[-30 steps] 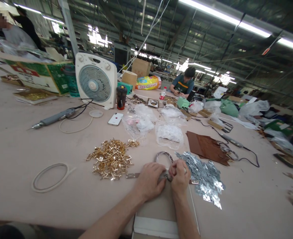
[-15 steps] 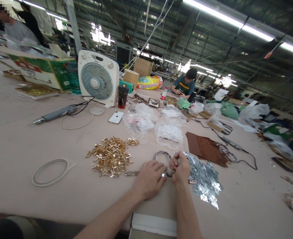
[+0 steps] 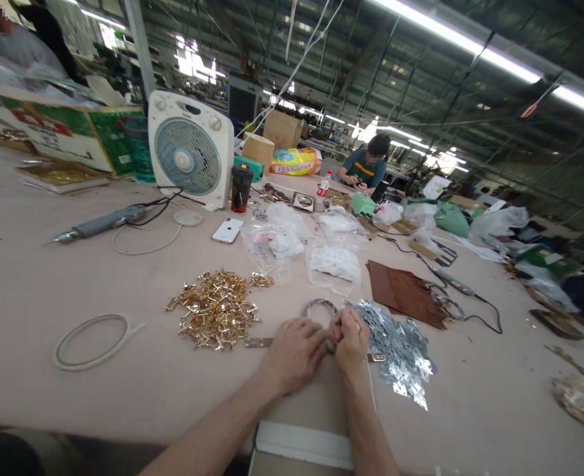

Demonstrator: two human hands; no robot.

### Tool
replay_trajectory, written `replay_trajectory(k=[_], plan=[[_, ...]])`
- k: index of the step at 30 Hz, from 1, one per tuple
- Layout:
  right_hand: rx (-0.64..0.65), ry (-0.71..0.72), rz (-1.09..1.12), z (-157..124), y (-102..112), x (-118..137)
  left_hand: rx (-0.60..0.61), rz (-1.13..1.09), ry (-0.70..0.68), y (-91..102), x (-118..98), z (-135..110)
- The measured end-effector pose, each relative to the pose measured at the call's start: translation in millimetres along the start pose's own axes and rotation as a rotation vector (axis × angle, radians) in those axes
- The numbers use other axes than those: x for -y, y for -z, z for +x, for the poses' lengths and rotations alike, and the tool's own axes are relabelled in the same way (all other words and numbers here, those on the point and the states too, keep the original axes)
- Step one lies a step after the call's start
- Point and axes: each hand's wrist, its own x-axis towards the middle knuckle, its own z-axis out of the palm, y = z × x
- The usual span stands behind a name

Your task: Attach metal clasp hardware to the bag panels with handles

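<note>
My left hand (image 3: 294, 352) and my right hand (image 3: 351, 340) are pressed together over the table edge, both closed on a small metal piece (image 3: 329, 345) that the fingers mostly hide. A grey curved strap loop (image 3: 316, 306) arcs just behind them. A flat metal strip (image 3: 258, 342) lies left of my left hand. A heap of gold metal fittings (image 3: 213, 309) sits to the left, and a heap of silver metal plates (image 3: 396, 340) lies right beside my right hand.
Brown leather pieces (image 3: 403, 291), clear bags (image 3: 332, 262), a white phone (image 3: 227, 230), a white fan (image 3: 190, 149), a grey power tool (image 3: 98, 223) and a white cord ring (image 3: 91, 340) lie on the table (image 3: 49, 277). A person (image 3: 366, 168) sits at the far end.
My hands have stayed together on the small piece, with the fingers shifting slightly. The view has drifted a little; nothing on the table moved.
</note>
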Motion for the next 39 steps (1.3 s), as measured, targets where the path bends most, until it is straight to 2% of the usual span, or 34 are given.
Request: replay_trajectory(k=[3, 5, 10, 13, 17, 23, 27, 29, 34, 39], plan=[[-0.093, 0.012, 0.156, -2.3, 3.4, 5.0, 0.005, -0.010, 0.001, 2.8, -0.8, -0.2], [-0.110, 0.028, 0.212, -1.2, 3.5, 15.3, 0.006, -0.013, 0.005, 3.0, -0.6, -0.4], [-0.005, 0.133, 0.205, 0.1, -4.8, 37.9, -0.008, -0.028, 0.021, -1.8, 1.7, 0.1], [0.015, 0.102, 0.087, -3.6, -8.0, 27.0, -0.012, -0.043, 0.020, -2.4, 1.4, 1.5], [-0.032, 0.049, -0.002, -9.0, -7.9, 13.6, -0.003, -0.041, 0.018, 0.2, -0.6, 2.8], [-0.042, 0.214, 0.108, -7.6, -11.9, 33.8, 0.003, -0.038, 0.022, -0.8, 1.6, 1.9], [-0.018, 0.069, 0.039, -5.5, -6.4, 19.9, 0.000, -0.038, 0.030, -0.8, 1.1, 2.2], [-0.039, 0.032, 0.093, -6.9, -1.2, 12.3, -0.004, -0.036, 0.035, -0.7, 0.4, 2.4], [-0.070, 0.137, 0.265, -20.3, 1.3, 15.0, -0.013, -0.039, 0.043, -2.4, 1.5, 2.3], [0.006, 0.158, 0.197, -33.3, -7.6, 12.3, -0.005, -0.063, 0.059, -3.8, 3.7, 3.2]])
